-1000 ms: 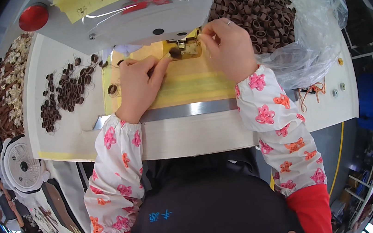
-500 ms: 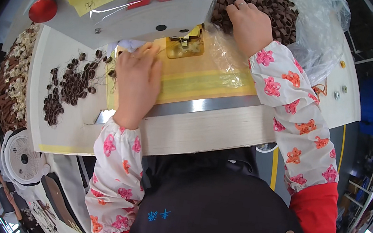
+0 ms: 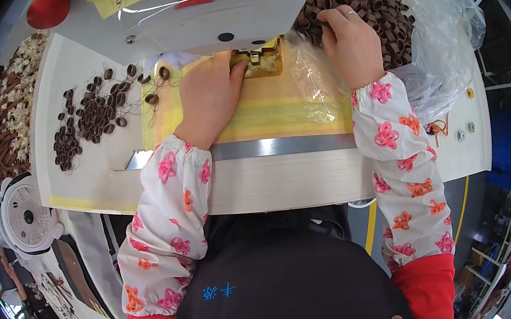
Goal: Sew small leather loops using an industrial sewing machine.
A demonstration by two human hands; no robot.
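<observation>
The left hand (image 3: 209, 98) has shifted beside the machine plate (image 3: 272, 64), fingers partly hidden, grip unclear; the right hand (image 3: 355, 47) stays at brown loops (image 3: 384, 19) heaped on the table (image 3: 290, 186), fingers curled, hold unclear.

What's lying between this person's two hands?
In the head view, a gold-coloured machine plate beside the left hand, then crinkled clear plastic nearer the right hand.

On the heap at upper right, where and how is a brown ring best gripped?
A brown ring is probably best pinched across its outer wall, from above and the near side, where the right hand is: it's a short open loop, and the upper ones lie exposed at mixed tilts.
</observation>
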